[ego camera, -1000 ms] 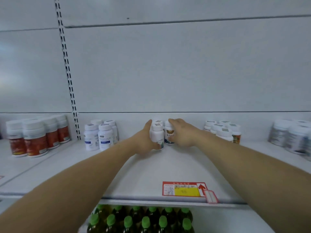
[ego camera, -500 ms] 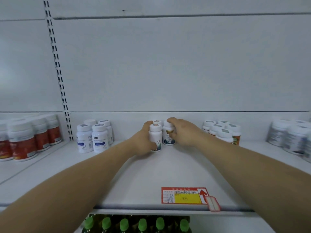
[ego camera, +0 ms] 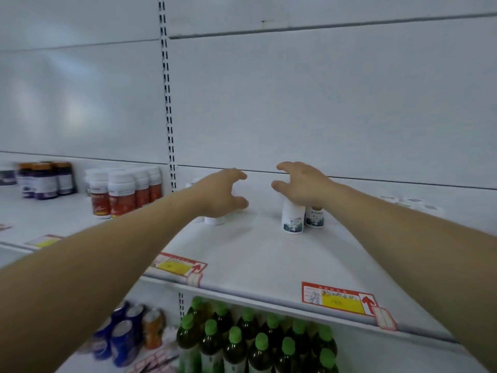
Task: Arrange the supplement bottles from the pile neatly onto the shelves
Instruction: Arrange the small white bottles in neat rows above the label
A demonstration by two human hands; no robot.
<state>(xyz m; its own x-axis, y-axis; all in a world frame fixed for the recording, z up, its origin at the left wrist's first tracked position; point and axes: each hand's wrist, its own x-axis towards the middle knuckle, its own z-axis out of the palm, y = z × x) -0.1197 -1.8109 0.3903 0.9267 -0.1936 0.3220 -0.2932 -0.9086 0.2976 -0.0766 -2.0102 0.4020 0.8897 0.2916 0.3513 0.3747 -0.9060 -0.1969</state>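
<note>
Shelf [ego camera: 255, 254]: has slid rightward across the frame as the head turned. The slotted upright [ego camera: 167, 103], near the left edge half a second ago, now stands left of centre.
Left hand [ego camera: 220, 193]: has come off the bottle it was clasping and risen at mid-frame. Its grip is slack, with fingers and thumb spread in a loose claw and nothing in it. Only the base of a plain white bottle [ego camera: 214, 220] shows below the palm.
Right hand [ego camera: 302, 184]: has likewise let go and drawn apart from the left. Its grip is wide, the fingers are curved, and it is empty. The heel of the palm sits just over the caps below; I cannot tell whether it touches them.
Red-labelled bottles [ego camera: 121, 196]: stand upright in rows at centre left, beyond the upright.
Green-capped bottles [ego camera: 236, 340]: are packed on the lower level at bottom centre.
Dark-labelled bottles [ego camera: 293, 219]: two stand upright and just beside each other toward the back of the shelf, right of centre under the right hand. The left one is slightly forward.
Price tag [ego camera: 338, 300]: sits on the front lip at lower right.
Bottle pile: not in view. With both hands free and the pair standing, this placement looks finished, so another bottle from the pile is probably the next thing needed.
</note>
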